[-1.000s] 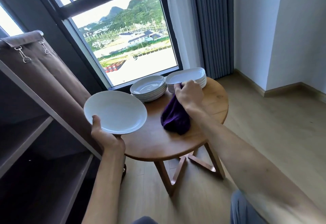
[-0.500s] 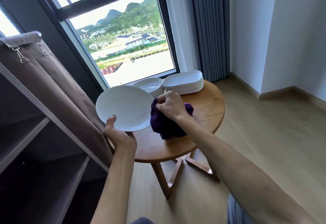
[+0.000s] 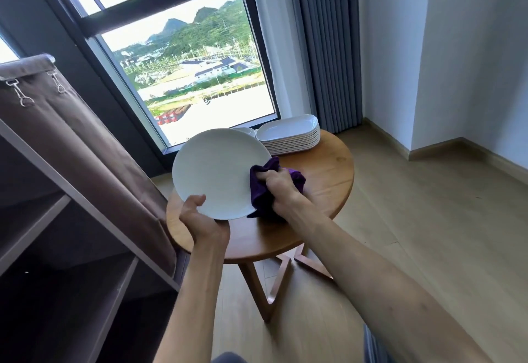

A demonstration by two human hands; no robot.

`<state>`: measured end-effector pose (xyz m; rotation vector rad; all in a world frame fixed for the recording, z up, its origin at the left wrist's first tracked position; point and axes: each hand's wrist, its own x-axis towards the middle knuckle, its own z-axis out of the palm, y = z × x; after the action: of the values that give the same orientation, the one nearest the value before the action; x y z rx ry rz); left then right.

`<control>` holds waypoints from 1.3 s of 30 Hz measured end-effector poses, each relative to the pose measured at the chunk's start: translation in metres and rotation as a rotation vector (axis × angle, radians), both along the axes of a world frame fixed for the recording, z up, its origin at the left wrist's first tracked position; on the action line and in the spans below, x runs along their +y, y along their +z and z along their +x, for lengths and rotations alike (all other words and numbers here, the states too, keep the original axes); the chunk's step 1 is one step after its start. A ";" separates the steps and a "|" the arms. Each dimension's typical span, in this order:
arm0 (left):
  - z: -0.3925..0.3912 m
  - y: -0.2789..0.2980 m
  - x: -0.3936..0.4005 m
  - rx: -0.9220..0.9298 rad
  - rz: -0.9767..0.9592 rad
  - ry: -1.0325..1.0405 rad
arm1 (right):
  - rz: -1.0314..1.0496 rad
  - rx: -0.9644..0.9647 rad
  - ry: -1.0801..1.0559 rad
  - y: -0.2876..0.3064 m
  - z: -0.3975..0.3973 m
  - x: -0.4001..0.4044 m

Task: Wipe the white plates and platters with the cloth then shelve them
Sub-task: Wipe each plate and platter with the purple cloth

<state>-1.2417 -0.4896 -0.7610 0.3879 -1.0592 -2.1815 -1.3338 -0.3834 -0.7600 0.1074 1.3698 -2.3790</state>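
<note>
A round white plate [image 3: 217, 171] is tilted up over the wooden round table [image 3: 328, 168]. My left hand [image 3: 200, 220] grips its near rim, thumb on the face. My right hand [image 3: 278, 188] holds a bunched purple cloth [image 3: 261, 188] against the plate's right edge. Behind them a stack of white oblong platters [image 3: 291, 135] rests on the table's far side. A stack of round plates [image 3: 247, 131] is mostly hidden behind the held plate.
A brown fabric-covered shelf unit [image 3: 71, 191] with open shelves stands at the left, its cover rolled up on top. A window [image 3: 185, 77] and grey curtain [image 3: 325, 48] are behind the table. Wood floor [image 3: 428, 220] stretches to the right.
The plate has been lifted and swung right over the table, tilting toward me. My right hand has brought the cloth up from the tabletop onto the plate's right edge.
</note>
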 end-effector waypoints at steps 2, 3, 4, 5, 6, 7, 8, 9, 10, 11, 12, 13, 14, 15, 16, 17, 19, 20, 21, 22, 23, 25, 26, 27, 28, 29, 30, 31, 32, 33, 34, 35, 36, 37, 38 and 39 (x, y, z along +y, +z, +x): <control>0.005 0.005 -0.008 -0.033 -0.066 -0.076 | 0.056 0.065 -0.050 0.008 -0.008 0.008; 0.006 0.008 -0.013 -0.069 -0.100 -0.126 | 0.074 0.097 -0.051 0.011 -0.013 0.011; 0.008 0.011 -0.017 -0.122 -0.148 -0.146 | 0.085 0.121 -0.045 0.012 -0.016 0.014; 0.009 0.016 -0.019 -0.197 -0.259 -0.109 | 0.099 0.131 -0.044 0.014 -0.018 0.016; 0.011 0.019 -0.021 -0.296 -0.451 0.006 | 0.124 0.133 -0.053 0.014 -0.019 0.018; 0.015 0.022 -0.023 -0.388 -0.728 0.180 | 0.145 0.127 -0.069 0.014 -0.021 0.019; 0.019 0.022 -0.023 -0.409 -1.068 0.342 | 0.165 0.118 -0.077 0.014 -0.024 0.020; 0.021 0.019 -0.023 -0.346 -1.450 0.435 | 0.187 0.112 -0.073 0.015 -0.025 0.020; 0.023 0.017 -0.022 -0.254 -1.780 0.435 | 0.210 0.111 -0.064 0.017 -0.026 0.019; 0.024 0.016 -0.019 -0.218 -2.009 0.357 | 0.228 0.109 -0.051 0.018 -0.027 0.018; 0.024 0.016 -0.017 -0.257 -2.157 0.271 | 0.244 0.109 -0.035 0.021 -0.027 0.017; 0.024 0.020 -0.014 -0.368 -2.241 0.176 | 0.263 0.108 -0.025 0.024 -0.026 0.016; 0.024 0.024 -0.012 -0.477 -2.283 0.117 | 0.284 0.108 -0.018 0.029 -0.024 0.015; 0.023 0.030 -0.010 -0.512 -2.305 0.108 | 0.300 0.106 -0.014 0.032 -0.023 0.016; 0.022 0.033 -0.008 -0.467 -2.308 0.112 | 0.299 0.104 0.001 0.035 -0.022 0.018; 0.021 0.035 -0.007 -0.414 -2.289 0.092 | 0.266 0.092 0.035 0.037 -0.022 0.019; 0.020 0.039 -0.007 -0.361 -2.119 0.097 | 0.083 0.057 0.155 0.041 -0.018 0.021; 0.021 0.042 -0.006 -0.405 -1.970 0.064 | -0.015 0.053 0.181 0.044 -0.014 0.019; 0.020 0.041 -0.005 -0.466 -1.812 0.021 | -0.063 0.063 0.162 0.045 -0.011 0.018; 0.019 0.038 -0.005 -0.477 -1.669 -0.050 | -0.066 0.099 0.113 0.044 -0.009 0.016; 0.018 0.034 -0.007 -0.481 -1.585 -0.110 | -0.035 0.145 0.057 0.041 -0.007 0.017; 0.022 0.036 -0.005 -0.409 -1.512 -0.188 | 0.010 0.241 -0.029 0.034 -0.003 0.023; 0.025 0.041 -0.003 -0.363 -1.460 -0.203 | 0.027 0.266 -0.059 0.029 -0.003 0.025; 0.025 0.042 -0.006 -0.317 -1.376 -0.229 | 0.049 0.291 -0.080 0.025 -0.004 0.026; 0.027 0.046 -0.006 -0.268 -1.260 -0.257 | 0.084 0.340 -0.111 0.024 -0.007 0.026; 0.024 0.042 -0.010 -0.209 -1.148 -0.299 | 0.112 0.395 -0.162 0.024 -0.011 0.025; 0.026 0.043 -0.008 -0.153 -1.049 -0.329 | 0.133 0.447 -0.211 0.027 -0.014 0.023; 0.026 0.039 -0.008 -0.096 -0.996 -0.341 | 0.148 0.510 -0.232 0.032 -0.015 0.022; 0.027 0.035 -0.006 -0.071 -0.938 -0.344 | 0.158 0.581 -0.222 0.032 -0.020 0.021; 0.026 0.027 -0.008 -0.054 -0.874 -0.359 | 0.177 0.650 -0.190 0.032 -0.023 0.020; 0.026 0.023 -0.007 -0.056 -0.792 -0.375 | 0.212 0.708 -0.157 0.029 -0.029 0.019; 0.024 0.016 -0.010 -0.051 -0.718 -0.401 | 0.242 0.737 -0.118 0.028 -0.026 0.022; 0.024 0.011 -0.013 -0.064 -0.667 -0.416 | 0.241 0.729 -0.091 0.026 -0.027 0.021; 0.024 0.006 -0.018 -0.068 -0.657 -0.435 | 0.238 0.740 -0.110 0.028 -0.022 0.024; 0.024 0.005 -0.021 -0.090 -0.677 -0.450 | 0.199 0.784 -0.191 0.031 -0.010 0.028; 0.023 0.006 -0.026 -0.103 -0.715 -0.468 | 0.170 0.864 -0.255 0.032 -0.002 0.032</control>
<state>-1.2186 -0.5160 -0.7552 -0.0915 -2.0426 -1.9805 -1.3354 -0.3513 -0.7277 -0.8400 2.0170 -2.6236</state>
